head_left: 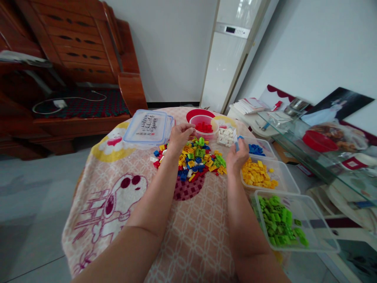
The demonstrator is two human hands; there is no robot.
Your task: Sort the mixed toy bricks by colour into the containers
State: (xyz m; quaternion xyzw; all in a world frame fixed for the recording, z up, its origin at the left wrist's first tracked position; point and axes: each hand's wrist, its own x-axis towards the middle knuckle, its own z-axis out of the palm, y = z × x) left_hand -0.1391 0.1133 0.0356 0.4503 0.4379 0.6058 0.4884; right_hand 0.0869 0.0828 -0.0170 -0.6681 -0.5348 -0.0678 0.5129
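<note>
My left hand [180,137] is closed in a pinch at the left rim of a round pink bowl [216,129] that holds red toy bricks [204,127]. Whatever is between those fingertips is too small to make out. A blue toy brick [240,138] shows at the fingertips of my right hand [238,155], which is closed on it beside the clear container of blue bricks [256,149]. White bricks [226,136] lie just left of that hand. Between my forearms spreads a mixed pile of bricks [198,159] in yellow, green, blue, red and white.
Clear containers with yellow bricks [257,174] and green bricks [278,220] line the table's right edge. Stacked lids [145,127] lie at the back left of the patterned tablecloth [194,232]. A cluttered glass shelf [318,157] stands close on the right, a wooden bench [73,51] behind left.
</note>
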